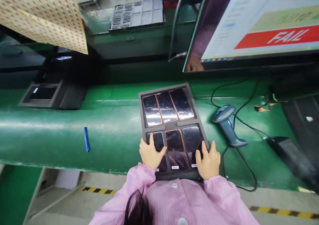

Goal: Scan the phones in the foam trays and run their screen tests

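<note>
A dark grey foam tray (171,126) lies on the bench in front of me, with two rows of three smartphones in its slots. My left hand (151,152) rests over its left edge, fingers spread, with index finger and thumb on the lower-left phone (160,139). On the opposite edge my right hand (209,160) is also open, its thumb against the lower-right phone (191,142). Between the hands sits the lower-middle phone (175,148), untouched. The upper phones (166,107) lie face up, their dark screens reflecting light.
A barcode scanner (229,125) with its cable lies right of the tray. At left are a blue pen (86,139) and stacked foam trays (53,95). A monitor (261,29) showing FAIL stands at upper right. A compartmented tray (147,14) sits beyond, and a dotted yellow sheet (42,15) hangs upper left.
</note>
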